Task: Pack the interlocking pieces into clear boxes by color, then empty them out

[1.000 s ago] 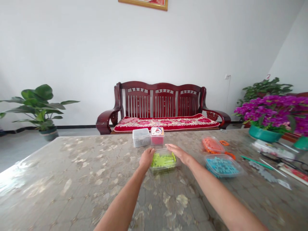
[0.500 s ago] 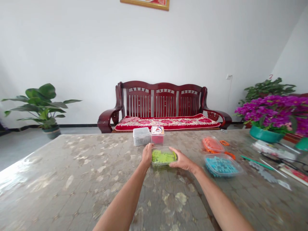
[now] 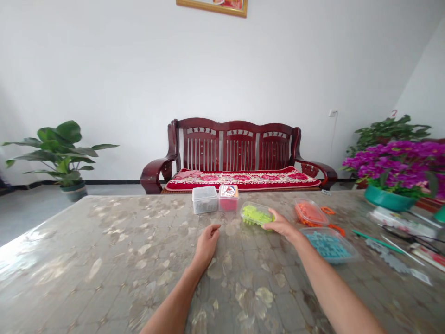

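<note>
The left hand (image 3: 207, 241) had let go, lying loose and empty, leaving the right hand (image 3: 281, 224) alone gripping the clear lime-green-filled tub (image 3: 256, 214), shifted toward the orange-filled tub (image 3: 310, 212).

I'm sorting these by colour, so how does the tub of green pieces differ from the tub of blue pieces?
The green tub holds bright green pieces; the blue tub holds blue pieces. The right hand grips the green tub, while no hand grips the blue tub. The green tub is farther from the person; the blue tub is nearer and farther right. Both tubs are clear and shallow.
</note>
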A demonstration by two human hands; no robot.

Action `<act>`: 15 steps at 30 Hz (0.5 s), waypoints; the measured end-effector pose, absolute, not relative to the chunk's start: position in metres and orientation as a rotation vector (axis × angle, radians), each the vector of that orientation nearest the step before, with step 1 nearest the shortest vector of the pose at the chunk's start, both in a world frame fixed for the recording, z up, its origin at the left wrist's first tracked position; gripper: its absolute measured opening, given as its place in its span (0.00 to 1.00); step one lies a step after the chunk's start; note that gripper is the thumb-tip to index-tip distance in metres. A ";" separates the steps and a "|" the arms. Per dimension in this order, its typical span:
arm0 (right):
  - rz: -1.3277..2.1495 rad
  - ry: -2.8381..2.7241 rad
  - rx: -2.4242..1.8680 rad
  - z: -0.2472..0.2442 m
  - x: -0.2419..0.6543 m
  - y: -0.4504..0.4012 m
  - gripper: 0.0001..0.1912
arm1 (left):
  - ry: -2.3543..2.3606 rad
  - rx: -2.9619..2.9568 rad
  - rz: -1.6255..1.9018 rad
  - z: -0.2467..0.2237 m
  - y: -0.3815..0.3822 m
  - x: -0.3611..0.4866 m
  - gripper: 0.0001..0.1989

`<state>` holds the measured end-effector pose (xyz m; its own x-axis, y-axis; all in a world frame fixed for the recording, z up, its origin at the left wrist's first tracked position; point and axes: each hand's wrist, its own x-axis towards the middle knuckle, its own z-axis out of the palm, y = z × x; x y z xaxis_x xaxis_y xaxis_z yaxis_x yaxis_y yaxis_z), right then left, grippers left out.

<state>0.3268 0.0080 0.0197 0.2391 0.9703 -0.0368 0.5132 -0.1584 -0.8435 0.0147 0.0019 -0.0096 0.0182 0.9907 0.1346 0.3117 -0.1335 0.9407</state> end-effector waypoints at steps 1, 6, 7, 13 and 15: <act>0.793 -1.338 -1.820 0.022 0.330 0.013 0.50 | 1.369 1.556 1.156 -0.011 0.001 0.012 0.15; 0.768 -1.286 -1.854 0.029 0.339 0.036 0.47 | 1.246 1.403 1.178 -0.012 0.002 0.009 0.18; 0.755 -1.281 -1.854 0.030 0.340 0.041 0.46 | 1.231 1.374 1.178 -0.012 0.002 0.009 0.19; 0.650 -1.305 -1.792 0.034 0.347 0.066 0.39 | 1.248 1.449 1.161 -0.018 0.005 0.014 0.17; 0.629 -1.330 -1.749 0.035 0.347 0.071 0.37 | 1.255 1.478 1.143 -0.021 0.006 0.014 0.17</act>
<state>0.3473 0.0710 0.0349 0.3137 0.9452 0.0907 0.5293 -0.0948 -0.8431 0.0138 0.0061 -0.0206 0.0738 0.9912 0.1099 0.2013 -0.1227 0.9718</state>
